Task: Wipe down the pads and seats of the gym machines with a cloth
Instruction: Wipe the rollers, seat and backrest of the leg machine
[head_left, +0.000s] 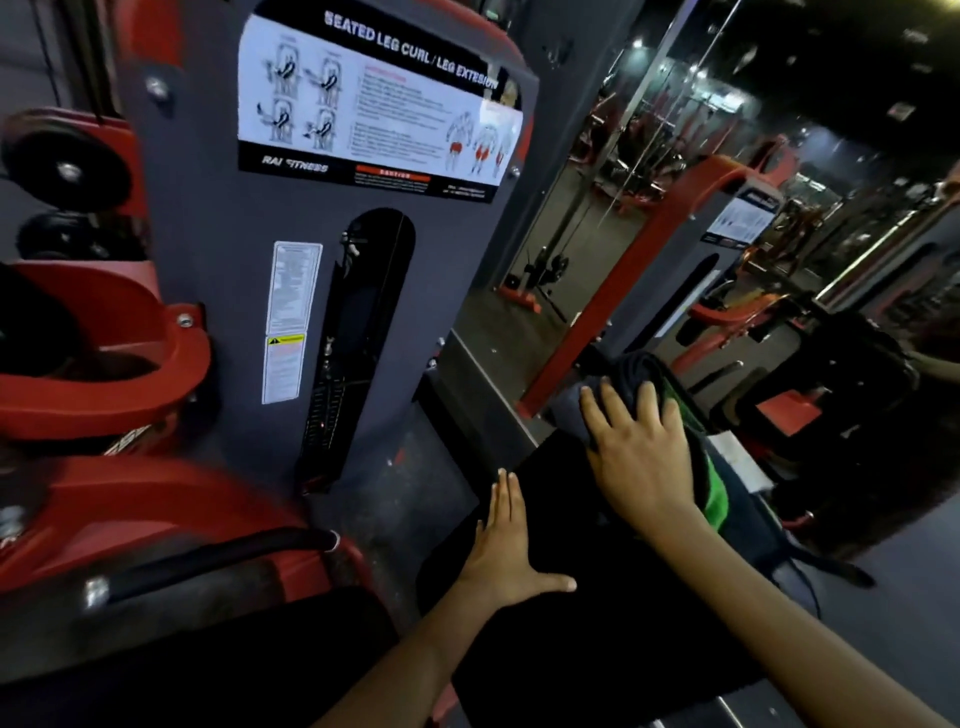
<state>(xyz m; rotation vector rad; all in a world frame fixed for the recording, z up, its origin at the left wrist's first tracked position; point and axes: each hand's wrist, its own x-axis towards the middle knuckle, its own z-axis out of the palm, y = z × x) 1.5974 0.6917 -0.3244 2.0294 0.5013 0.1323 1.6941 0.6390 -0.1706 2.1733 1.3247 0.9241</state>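
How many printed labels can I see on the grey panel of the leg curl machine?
3. The large exercise chart is at the top of the grey panel. A narrow white label sits lower, left of the weight slot, and a yellow warning label is directly under it.

Header: "SEATED LEG CURL / LEG EXTESION" in white on the black top band of the white instruction placard (379, 104), fixed to the grey metal weight-stack shroud (218, 218).
Brand: "RAI FITNESS", placard's black bottom band.
Red strip: "CAUTION".
Narrow white sticker (288, 322): unreadable.
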